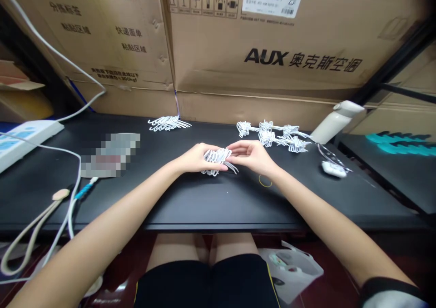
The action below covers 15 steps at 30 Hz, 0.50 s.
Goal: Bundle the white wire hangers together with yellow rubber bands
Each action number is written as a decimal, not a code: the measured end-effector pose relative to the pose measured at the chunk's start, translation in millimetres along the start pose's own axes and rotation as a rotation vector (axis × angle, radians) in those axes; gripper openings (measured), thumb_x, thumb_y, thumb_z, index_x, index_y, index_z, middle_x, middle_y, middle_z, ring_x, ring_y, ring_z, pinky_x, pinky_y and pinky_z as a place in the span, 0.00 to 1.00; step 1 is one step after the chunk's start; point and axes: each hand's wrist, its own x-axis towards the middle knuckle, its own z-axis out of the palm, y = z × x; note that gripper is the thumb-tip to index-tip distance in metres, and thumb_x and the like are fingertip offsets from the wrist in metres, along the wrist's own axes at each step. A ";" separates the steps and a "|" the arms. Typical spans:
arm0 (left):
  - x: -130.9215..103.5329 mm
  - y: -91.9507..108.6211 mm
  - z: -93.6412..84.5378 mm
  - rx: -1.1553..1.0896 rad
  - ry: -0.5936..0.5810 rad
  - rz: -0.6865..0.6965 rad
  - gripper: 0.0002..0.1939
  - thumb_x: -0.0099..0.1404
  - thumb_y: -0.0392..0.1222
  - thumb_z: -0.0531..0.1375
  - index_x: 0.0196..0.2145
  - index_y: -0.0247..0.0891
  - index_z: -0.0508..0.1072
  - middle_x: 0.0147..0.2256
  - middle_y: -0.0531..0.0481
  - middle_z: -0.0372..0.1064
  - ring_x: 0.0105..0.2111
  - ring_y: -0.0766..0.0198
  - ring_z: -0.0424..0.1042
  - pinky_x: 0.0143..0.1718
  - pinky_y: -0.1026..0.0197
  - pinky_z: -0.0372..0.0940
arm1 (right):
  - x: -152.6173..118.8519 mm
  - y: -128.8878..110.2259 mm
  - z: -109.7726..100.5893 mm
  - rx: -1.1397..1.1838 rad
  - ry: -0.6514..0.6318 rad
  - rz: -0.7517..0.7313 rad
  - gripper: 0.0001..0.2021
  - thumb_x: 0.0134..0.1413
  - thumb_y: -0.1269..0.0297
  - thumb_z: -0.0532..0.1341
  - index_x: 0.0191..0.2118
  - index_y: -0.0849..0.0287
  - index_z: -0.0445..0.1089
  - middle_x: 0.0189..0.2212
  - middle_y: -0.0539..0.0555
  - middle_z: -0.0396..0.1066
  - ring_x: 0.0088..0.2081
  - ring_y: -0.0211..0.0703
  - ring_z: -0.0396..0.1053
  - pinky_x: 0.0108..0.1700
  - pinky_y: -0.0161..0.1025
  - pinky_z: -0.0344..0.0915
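Bundle (217, 156) of white hooked pieces sat over the counter (218, 208), held by the left hand (194, 158) from nine o'clock; right hand (254, 157) narrowed at three o'clock, grip unclear. We judged end-handling underway, next move needing steady support.

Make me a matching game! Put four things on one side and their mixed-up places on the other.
1. White wiry bundle
2. Thin yellow ring
3. Cream cylindrical bottle
4. White plastic power strip

A. Back right of the black table
B. Far left of the table
C. Held in the left hand
D. Lying by the right wrist

Pairs: 1-C; 2-D; 3-A; 4-B
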 end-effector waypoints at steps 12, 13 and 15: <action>2.3 0.3 0.9 -0.253 0.065 -0.131 0.20 0.50 0.53 0.66 0.35 0.33 0.76 0.26 0.52 0.70 0.24 0.68 0.64 0.24 0.67 0.56 | -2.7 12.0 2.9 -0.153 0.101 -0.162 0.19 0.37 0.57 0.70 0.36 0.62 0.71 0.33 0.56 0.74 0.31 0.42 0.73 0.35 0.40 0.72; 2.6 0.2 0.7 -0.338 0.088 -0.176 0.20 0.51 0.52 0.66 0.35 0.33 0.76 0.27 0.51 0.71 0.25 0.68 0.65 0.25 0.67 0.57 | -2.3 13.1 3.7 -0.158 0.137 -0.179 0.19 0.38 0.56 0.70 0.37 0.61 0.70 0.34 0.56 0.73 0.31 0.41 0.72 0.34 0.39 0.72; 3.2 0.2 1.6 -0.536 0.127 -0.270 0.19 0.51 0.52 0.66 0.34 0.33 0.76 0.29 0.49 0.72 0.27 0.67 0.68 0.27 0.66 0.60 | -2.3 13.6 5.9 -0.128 0.150 -0.209 0.19 0.40 0.57 0.69 0.39 0.59 0.69 0.34 0.54 0.73 0.31 0.39 0.71 0.34 0.38 0.71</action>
